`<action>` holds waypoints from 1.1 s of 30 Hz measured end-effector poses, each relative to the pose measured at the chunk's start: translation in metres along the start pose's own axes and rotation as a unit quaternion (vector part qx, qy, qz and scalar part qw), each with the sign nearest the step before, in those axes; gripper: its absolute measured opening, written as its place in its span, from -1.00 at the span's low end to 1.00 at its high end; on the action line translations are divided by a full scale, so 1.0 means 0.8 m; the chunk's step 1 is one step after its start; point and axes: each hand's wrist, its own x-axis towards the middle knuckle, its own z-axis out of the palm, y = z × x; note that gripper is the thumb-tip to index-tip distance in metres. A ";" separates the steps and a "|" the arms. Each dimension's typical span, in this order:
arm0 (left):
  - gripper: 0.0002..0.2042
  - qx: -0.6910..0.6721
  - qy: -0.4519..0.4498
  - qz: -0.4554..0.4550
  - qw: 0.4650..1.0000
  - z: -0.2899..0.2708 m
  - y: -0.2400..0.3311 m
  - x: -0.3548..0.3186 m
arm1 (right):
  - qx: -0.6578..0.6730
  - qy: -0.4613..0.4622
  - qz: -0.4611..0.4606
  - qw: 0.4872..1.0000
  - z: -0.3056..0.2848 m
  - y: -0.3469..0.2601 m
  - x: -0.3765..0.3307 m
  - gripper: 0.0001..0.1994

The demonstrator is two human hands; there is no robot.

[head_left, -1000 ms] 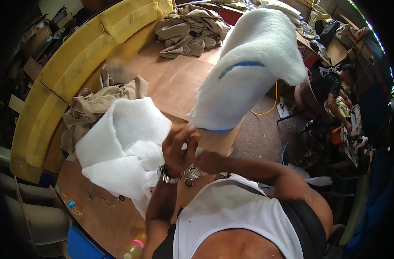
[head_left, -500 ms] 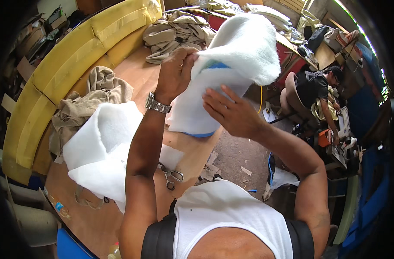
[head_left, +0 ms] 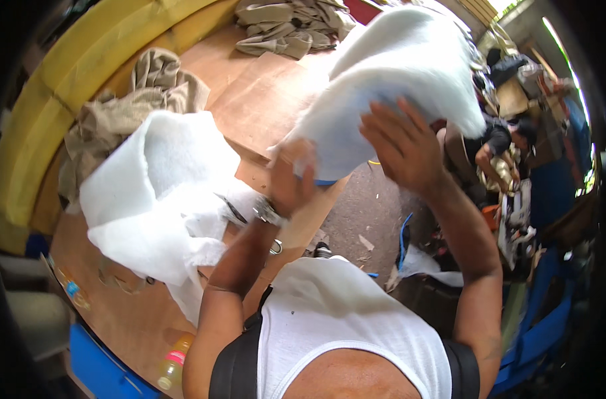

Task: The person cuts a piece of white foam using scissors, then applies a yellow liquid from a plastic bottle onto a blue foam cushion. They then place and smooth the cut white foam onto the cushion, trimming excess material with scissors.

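A thick white padded cushion (head_left: 389, 80) with a blue edge is lifted over the wooden table (head_left: 263, 93). My left hand (head_left: 291, 178), with a metal watch on its wrist, grips the cushion's lower corner. My right hand (head_left: 401, 147) presses flat, fingers spread, against its underside. A loose sheet of white wadding (head_left: 157, 193) lies crumpled on the table to the left of my left arm. Scissors (head_left: 235, 210) lie partly under the wadding beside my left wrist.
Long yellow foam blocks (head_left: 70, 80) run along the table's far left side. Beige cloth lies heaped at the left (head_left: 127, 103) and at the back (head_left: 290, 26). A plastic bottle (head_left: 171, 362) rests near the table's front edge. A seated person (head_left: 492, 143) works on the right amid clutter.
My left hand has come down from the cushion's upper left to its lower corner. My right hand has risen against the cushion, which has swung to the right.
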 end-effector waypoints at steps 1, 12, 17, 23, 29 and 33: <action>-0.80 0.035 -0.037 0.068 0.996 0.004 0.001 -0.031 | 0.011 0.050 -0.035 0.998 0.003 -0.009 -0.009 -0.71; -0.50 0.156 -0.139 -0.151 0.966 -0.048 -0.152 -0.056 | 0.097 -0.152 -0.099 0.979 0.034 -0.059 -0.007 -0.74; -0.51 0.092 -0.203 -0.153 0.963 -0.031 -0.176 -0.018 | 0.126 -0.193 -0.108 0.967 0.056 -0.070 0.004 -0.73; -0.84 -0.167 -0.249 -0.293 0.908 -0.023 -0.216 -0.003 | 0.107 -0.273 -0.106 0.950 0.052 -0.068 0.012 -0.66; -0.78 -0.211 -0.297 -0.398 0.842 -0.040 -0.245 0.014 | 0.005 -0.296 -0.119 0.948 0.078 -0.065 0.036 -0.62; -0.79 -0.206 -0.316 -0.393 0.838 -0.047 -0.255 0.025 | -0.066 -0.288 -0.085 0.952 0.126 -0.057 0.056 -0.58</action>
